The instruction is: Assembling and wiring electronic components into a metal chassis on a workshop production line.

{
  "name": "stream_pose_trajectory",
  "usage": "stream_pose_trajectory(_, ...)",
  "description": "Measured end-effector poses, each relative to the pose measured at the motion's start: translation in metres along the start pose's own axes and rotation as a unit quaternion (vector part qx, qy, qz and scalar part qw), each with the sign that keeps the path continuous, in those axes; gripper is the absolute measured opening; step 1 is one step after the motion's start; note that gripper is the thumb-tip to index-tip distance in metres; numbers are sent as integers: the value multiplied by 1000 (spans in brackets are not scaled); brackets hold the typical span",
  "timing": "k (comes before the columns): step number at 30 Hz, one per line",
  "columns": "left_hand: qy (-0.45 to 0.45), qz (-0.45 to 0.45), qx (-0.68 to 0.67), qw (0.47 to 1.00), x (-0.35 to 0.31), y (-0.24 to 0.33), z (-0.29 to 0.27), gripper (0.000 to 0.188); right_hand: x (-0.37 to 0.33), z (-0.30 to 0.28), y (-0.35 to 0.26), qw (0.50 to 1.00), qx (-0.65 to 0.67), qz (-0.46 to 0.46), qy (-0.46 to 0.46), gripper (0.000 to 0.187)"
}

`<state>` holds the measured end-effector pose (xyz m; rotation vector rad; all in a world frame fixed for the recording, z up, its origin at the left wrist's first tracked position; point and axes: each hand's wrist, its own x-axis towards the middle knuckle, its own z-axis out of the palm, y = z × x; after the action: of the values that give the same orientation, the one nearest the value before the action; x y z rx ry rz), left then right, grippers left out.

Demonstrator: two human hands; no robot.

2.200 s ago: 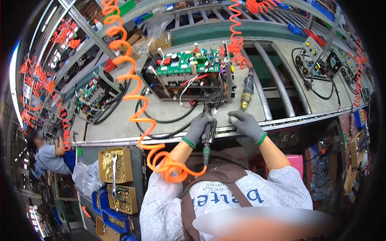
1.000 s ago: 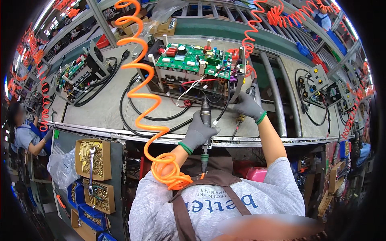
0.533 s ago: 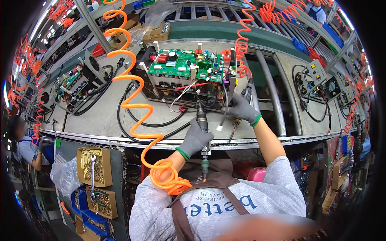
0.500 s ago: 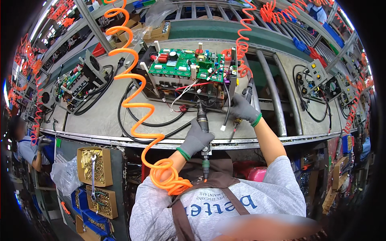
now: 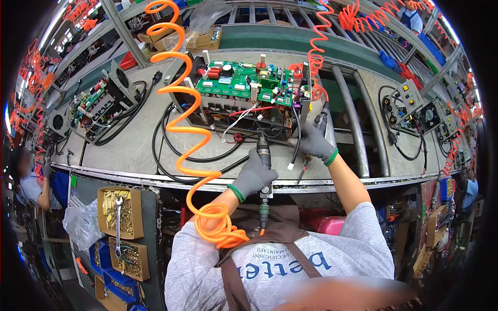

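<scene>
My gloved left hand (image 5: pixel 252 175) is wrapped round an air screwdriver (image 5: pixel 264 150), whose tip points at the lower front edge of an opened electronic unit (image 5: pixel 228 110). A green circuit board (image 5: pixel 244 82) with red and black parts lies on top of this unit. White, red and black wires hang over its front. My gloved right hand (image 5: pixel 315 143) is at the unit's lower right corner, with fingers curled inward; what they grip is hidden. A second air tool (image 5: pixel 322 120) on a red coiled hose is just beyond that hand. A black cable with a white connector (image 5: pixel 290 166) hangs between my hands.
An orange coiled hose (image 5: pixel 194 136) crosses in front on the left. Other opened units stand at left (image 5: pixel 97 106) and right (image 5: pixel 428 115). Metal rollers (image 5: pixel 358 122) interrupt the bench at right. Boxes of brass fasteners (image 5: pixel 122 212) and a wrench (image 5: pixel 119 220) are lower left.
The view has shifted slightly, and the orange hose has swung a little to the right. My left hand stays on the screwdriver; my right hand stays at the unit's corner.
</scene>
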<state>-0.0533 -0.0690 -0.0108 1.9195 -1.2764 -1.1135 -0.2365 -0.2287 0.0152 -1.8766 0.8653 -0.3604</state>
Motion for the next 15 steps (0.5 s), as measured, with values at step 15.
stream_pose_trajectory(15,-23,-2,73,997,3,12,-4,88,6,6,19,993,-72,-67,68,54)
